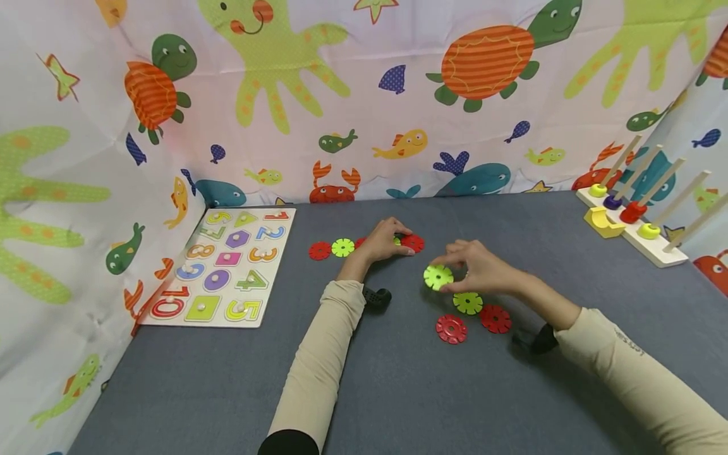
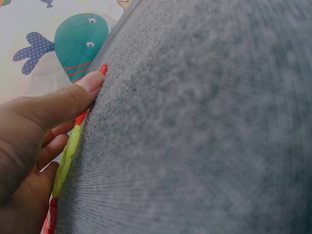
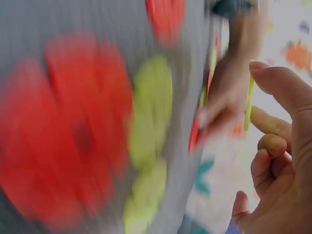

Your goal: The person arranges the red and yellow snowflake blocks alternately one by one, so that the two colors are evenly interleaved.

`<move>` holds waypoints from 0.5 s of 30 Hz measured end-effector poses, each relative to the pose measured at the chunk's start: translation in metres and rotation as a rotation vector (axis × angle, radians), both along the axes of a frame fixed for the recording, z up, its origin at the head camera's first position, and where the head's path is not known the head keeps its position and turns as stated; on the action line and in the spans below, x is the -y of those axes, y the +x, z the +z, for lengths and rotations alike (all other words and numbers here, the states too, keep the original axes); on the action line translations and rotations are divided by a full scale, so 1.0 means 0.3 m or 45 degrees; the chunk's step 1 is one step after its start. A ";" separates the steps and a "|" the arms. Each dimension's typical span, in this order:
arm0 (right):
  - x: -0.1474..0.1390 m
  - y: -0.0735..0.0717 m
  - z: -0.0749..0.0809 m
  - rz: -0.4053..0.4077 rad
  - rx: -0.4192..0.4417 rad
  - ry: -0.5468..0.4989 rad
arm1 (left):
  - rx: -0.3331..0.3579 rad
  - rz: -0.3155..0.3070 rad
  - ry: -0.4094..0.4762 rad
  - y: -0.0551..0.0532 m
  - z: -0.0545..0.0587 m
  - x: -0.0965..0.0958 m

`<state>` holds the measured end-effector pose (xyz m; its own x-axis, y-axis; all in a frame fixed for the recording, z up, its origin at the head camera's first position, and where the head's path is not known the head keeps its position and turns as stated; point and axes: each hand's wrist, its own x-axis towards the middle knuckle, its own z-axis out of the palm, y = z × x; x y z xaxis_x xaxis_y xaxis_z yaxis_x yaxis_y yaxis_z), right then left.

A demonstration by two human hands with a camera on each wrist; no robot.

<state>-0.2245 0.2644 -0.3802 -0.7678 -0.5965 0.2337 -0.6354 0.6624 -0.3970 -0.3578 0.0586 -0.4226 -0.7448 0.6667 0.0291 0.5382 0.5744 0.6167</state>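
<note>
Left hand (image 2: 29,139) pinches red disc (image 2: 81,118) — yellow-green disc (image 2: 67,160) next, lower red disc (image 2: 52,214) after; grey cloth (image 2: 195,122) right — whale print (image 2: 78,41) upper left.

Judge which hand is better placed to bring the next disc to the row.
Probably the right hand: it pinches a yellow-green notched disc, while the left hand grips the red notched disc at the right end of the row.

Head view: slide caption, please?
Right grip pinches a lime notched plastic disc; left grip holds a row of red and lime notched discs.
</note>
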 end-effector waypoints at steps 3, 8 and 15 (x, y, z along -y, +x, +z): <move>-0.054 -0.091 0.006 -0.124 0.016 0.012 | -0.006 0.007 -0.002 0.000 0.001 0.004; -0.095 -0.202 -0.026 -0.259 0.064 0.062 | -0.010 -0.007 -0.015 0.002 -0.001 0.000; -0.091 -0.277 -0.096 -0.310 0.229 0.037 | -0.016 -0.002 -0.022 0.001 0.003 0.003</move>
<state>-0.3076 0.2918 -0.4090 -0.9166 -0.3943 0.0664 -0.3777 0.7992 -0.4676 -0.3576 0.0578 -0.4218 -0.7433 0.6684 0.0267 0.5469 0.5842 0.5997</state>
